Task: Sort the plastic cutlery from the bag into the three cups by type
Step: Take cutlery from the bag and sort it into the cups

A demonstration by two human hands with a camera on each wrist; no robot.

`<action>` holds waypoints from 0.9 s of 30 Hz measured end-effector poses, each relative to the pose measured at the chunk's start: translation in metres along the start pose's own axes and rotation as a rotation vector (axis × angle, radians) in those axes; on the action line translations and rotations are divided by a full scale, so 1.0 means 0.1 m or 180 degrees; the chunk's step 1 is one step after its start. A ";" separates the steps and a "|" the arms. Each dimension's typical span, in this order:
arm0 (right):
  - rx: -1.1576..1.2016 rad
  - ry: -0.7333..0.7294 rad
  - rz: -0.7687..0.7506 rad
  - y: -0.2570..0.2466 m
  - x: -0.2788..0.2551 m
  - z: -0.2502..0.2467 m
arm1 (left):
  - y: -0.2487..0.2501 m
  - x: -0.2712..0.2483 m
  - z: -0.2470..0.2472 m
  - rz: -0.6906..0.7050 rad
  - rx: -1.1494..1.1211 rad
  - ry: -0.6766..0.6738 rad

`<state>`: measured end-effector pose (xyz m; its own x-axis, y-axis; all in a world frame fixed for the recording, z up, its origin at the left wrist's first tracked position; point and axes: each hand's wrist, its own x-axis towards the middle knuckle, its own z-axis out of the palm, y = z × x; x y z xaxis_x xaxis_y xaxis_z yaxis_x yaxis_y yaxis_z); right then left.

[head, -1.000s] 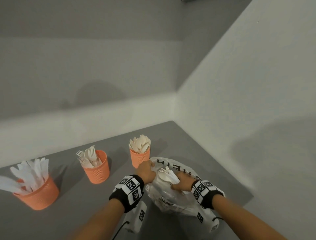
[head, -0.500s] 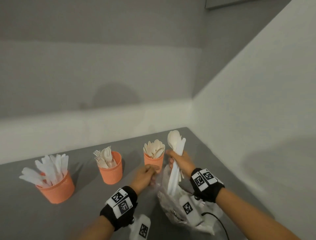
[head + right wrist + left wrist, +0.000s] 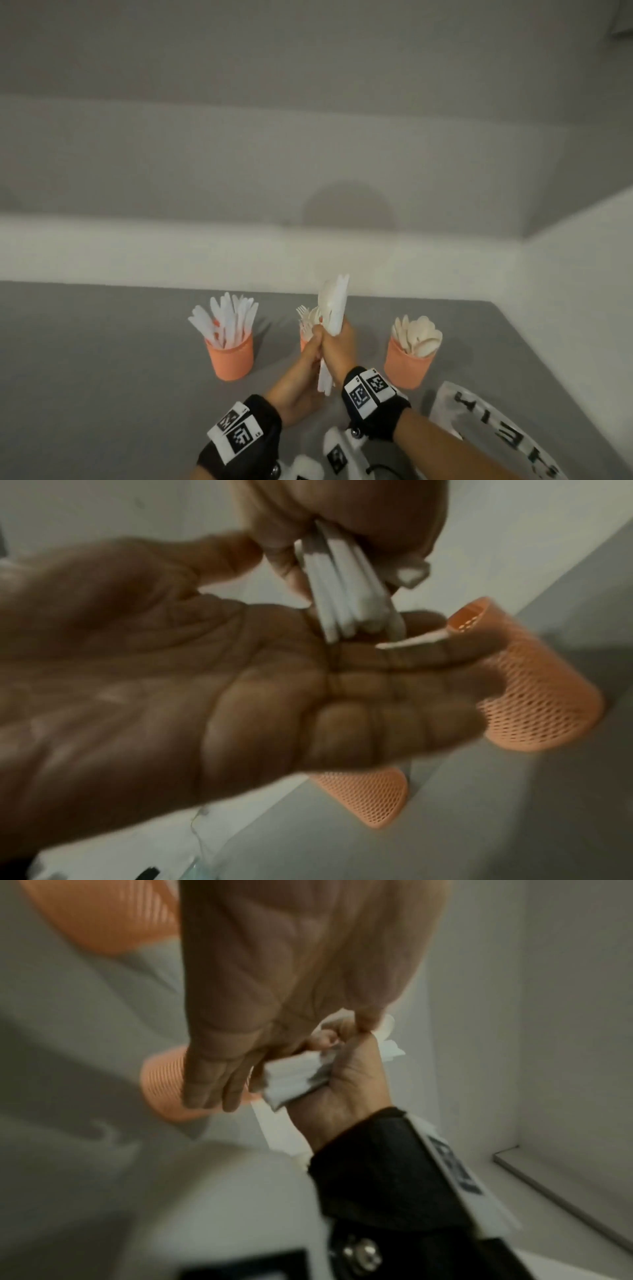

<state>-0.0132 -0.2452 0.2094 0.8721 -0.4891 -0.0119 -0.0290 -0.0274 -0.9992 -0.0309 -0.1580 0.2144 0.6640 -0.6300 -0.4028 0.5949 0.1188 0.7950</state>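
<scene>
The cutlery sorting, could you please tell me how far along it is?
Done: knife cup, fork cup and spoon cup already hold sorted pieces. In hand: the right hand grips a mixed bundle; the left hand touches it. Left: sorting that bundle; the bag's contents are unseen.

- Head view: from above, looking forward and down across the grey desk [image 3: 102, 377] toward a wall corner.
- Left wrist view: close, along the left hand [image 3: 291, 988].
- Right wrist view: close, beneath both hands.
- All three share the held cutlery bundle [image 3: 333, 308] and the orange cups [image 3: 233, 356].
</scene>
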 end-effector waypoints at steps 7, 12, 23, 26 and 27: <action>-0.1352 -0.0454 -0.0414 0.24 0.02 0.35 | 0.24 0.06 -0.38 0.0869 0.0715 0.0810; -0.1760 -0.1162 -0.0490 0.31 -0.08 0.51 | 0.26 0.25 -0.58 0.0985 0.0463 0.1690; -0.0170 -0.2745 0.1081 0.07 0.11 0.38 | 0.45 0.28 -0.77 0.0798 0.0372 0.0859; 0.0165 -0.2873 0.1402 0.04 0.08 0.37 | 0.52 0.27 -0.78 0.0722 0.0584 0.0765; 0.0313 -0.2843 0.1457 0.04 0.07 0.37 | 0.54 0.28 -0.79 0.0696 0.0610 0.0756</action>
<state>0.0112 -0.2161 0.2037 0.8350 0.3988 -0.3791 -0.4475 0.0914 -0.8896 0.0555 -0.1083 0.2107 0.8659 -0.4074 -0.2902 0.3467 0.0707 0.9353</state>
